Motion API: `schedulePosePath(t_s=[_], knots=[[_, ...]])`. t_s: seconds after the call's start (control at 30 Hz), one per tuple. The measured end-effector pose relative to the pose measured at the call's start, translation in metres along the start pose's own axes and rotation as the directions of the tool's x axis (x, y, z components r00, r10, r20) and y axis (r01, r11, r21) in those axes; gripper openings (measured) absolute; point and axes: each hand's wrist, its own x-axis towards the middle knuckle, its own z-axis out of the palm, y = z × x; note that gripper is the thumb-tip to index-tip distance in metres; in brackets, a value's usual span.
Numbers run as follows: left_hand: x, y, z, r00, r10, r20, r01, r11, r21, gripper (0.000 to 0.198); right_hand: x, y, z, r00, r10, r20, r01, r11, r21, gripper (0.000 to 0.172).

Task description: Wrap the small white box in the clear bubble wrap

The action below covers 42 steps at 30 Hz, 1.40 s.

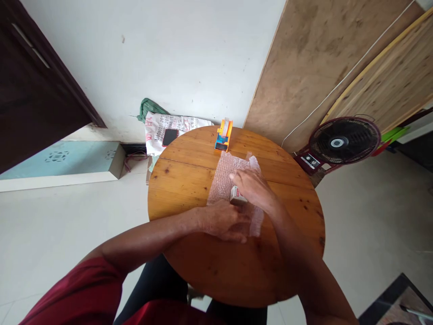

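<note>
A sheet of clear bubble wrap (225, 174) lies on the round wooden table (182, 180). On it sits a small white box (236, 194) with red print. My right hand (251, 184) comes from the right with its fingers curved round the far right side of the box, covering part of it. My left hand (225, 220) rests at the near edge of the box, its fingers stretched to the right over the lower part of the wrap. Its thumb is hard to make out. Behind the wrap stands an orange and blue tape dispenser (223, 135).
A dark phone (170, 137) lies on a white printed sack (157, 128) beyond the table's far left edge, with a green bag (151, 107) behind. To the right stands a dark fan (338, 142). A white wall (189, 58) rises behind.
</note>
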Motion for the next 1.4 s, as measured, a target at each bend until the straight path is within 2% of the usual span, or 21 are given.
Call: schedulePosePath(t_s=[0.07, 0.13, 0.17, 0.2, 0.27, 0.33, 0.37, 0.47, 0.57, 0.63, 0.73, 0.8, 0.97, 1.17, 1.27, 1.4], knots=[[0.002, -0.002, -0.004, 1.000, 0.009, 0.005, -0.008, 0.996, -0.084, 0.033, -0.010, 0.023, 0.004, 0.997, 0.065, -0.034, -0.062, 0.996, 0.070, 0.043], [0.005, -0.004, -0.006, 0.995, -0.023, -0.096, 0.004, 0.980, -0.200, 0.030, -0.022, 0.044, 0.017, 0.984, 0.123, -0.126, -0.101, 0.980, 0.172, 0.040], [0.005, -0.005, -0.007, 0.983, -0.054, -0.178, 0.007, 0.967, -0.254, 0.030, -0.026, 0.052, 0.027, 0.980, 0.116, -0.160, -0.079, 0.972, 0.223, 0.040], [0.006, -0.007, -0.008, 0.956, -0.103, -0.273, 0.018, 0.954, -0.299, 0.030, -0.030, 0.059, 0.036, 0.976, 0.106, -0.188, -0.054, 0.963, 0.263, 0.040], [0.006, -0.013, -0.009, 0.863, -0.227, -0.452, 0.058, 0.932, -0.358, 0.031, -0.035, 0.068, 0.055, 0.957, 0.121, -0.263, -0.040, 0.955, 0.295, 0.042], [0.006, -0.021, -0.010, 0.770, -0.311, -0.557, 0.100, 0.921, -0.377, 0.034, -0.035, 0.071, 0.067, 0.947, 0.125, -0.296, -0.032, 0.953, 0.301, 0.044], [0.007, -0.025, -0.010, 0.761, -0.311, -0.570, 0.100, 0.923, -0.370, 0.037, -0.035, 0.072, 0.070, 0.944, 0.123, -0.306, -0.028, 0.954, 0.299, 0.045], [0.009, -0.040, -0.010, 0.803, -0.319, -0.503, 0.125, 0.916, -0.381, 0.049, -0.032, 0.074, 0.072, 0.943, 0.102, -0.316, -0.008, 0.958, 0.287, 0.049], [0.009, -0.052, -0.007, 0.826, -0.414, -0.383, 0.262, 0.883, -0.390, 0.062, -0.030, 0.074, 0.071, 0.952, 0.092, -0.292, -0.017, 0.968, 0.252, 0.050], [0.009, -0.059, -0.004, 0.815, -0.471, -0.337, 0.360, 0.868, -0.343, 0.070, -0.028, 0.073, 0.070, 0.959, 0.141, -0.247, -0.091, 0.974, 0.206, 0.050], [0.009, -0.067, -0.001, 0.816, -0.482, -0.319, 0.421, 0.874, -0.242, 0.075, -0.026, 0.074, 0.068, 0.941, 0.283, -0.186, -0.264, 0.957, 0.122, 0.051], [0.008, -0.072, 0.001, 0.819, -0.463, -0.341, 0.421, 0.887, -0.191, 0.071, -0.025, 0.075, 0.067, 0.923, 0.343, -0.173, -0.333, 0.939, 0.084, 0.051], [0.006, -0.089, 0.006, 0.836, -0.383, -0.393, 0.369, 0.922, -0.114, 0.058, -0.026, 0.076, 0.065, 0.926, 0.347, -0.149, -0.348, 0.937, 0.019, 0.050], [0.005, -0.097, 0.010, 0.865, -0.317, -0.388, 0.326, 0.944, -0.046, 0.061, -0.028, 0.071, 0.061, 0.921, 0.366, -0.131, -0.377, 0.924, -0.070, 0.055], [0.005, -0.093, 0.009, 0.859, -0.319, -0.400, 0.324, 0.944, -0.059, 0.063, -0.028, 0.070, 0.060, 0.920, 0.369, -0.133, -0.382, 0.919, -0.094, 0.054], [0.004, -0.084, 0.005, 0.822, -0.330, -0.464, 0.319, 0.942, -0.105, 0.058, -0.029, 0.068, 0.058, 0.920, 0.372, -0.126, -0.386, 0.916, -0.112, 0.054]])
